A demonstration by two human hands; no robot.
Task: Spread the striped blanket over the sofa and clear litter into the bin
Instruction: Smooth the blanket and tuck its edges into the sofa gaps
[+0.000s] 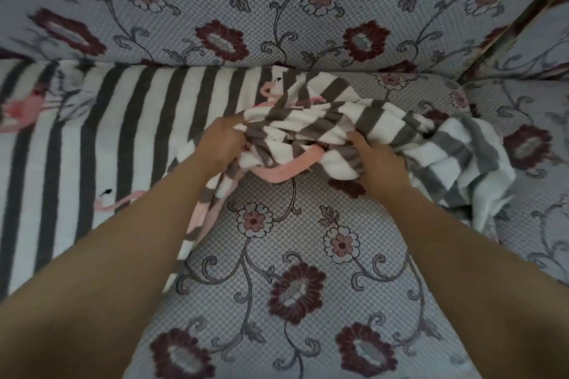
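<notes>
The striped blanket [123, 120], grey and white with pink flamingo prints, lies flat over the left part of the sofa seat [277, 271]. Its right portion is bunched in a heap at the middle and right of the seat. My left hand [223, 140] grips the bunched fabric at the heap's left side. My right hand [380, 164] holds the heap's lower right fold. A pink band of the print hangs between my hands. No litter or bin is in view.
The sofa's backrest [277, 0], in grey fabric with dark red and pink flowers, rises behind the blanket. An armrest [529, 49] closes the right end. Bare floral seat shows below the heap, between my forearms.
</notes>
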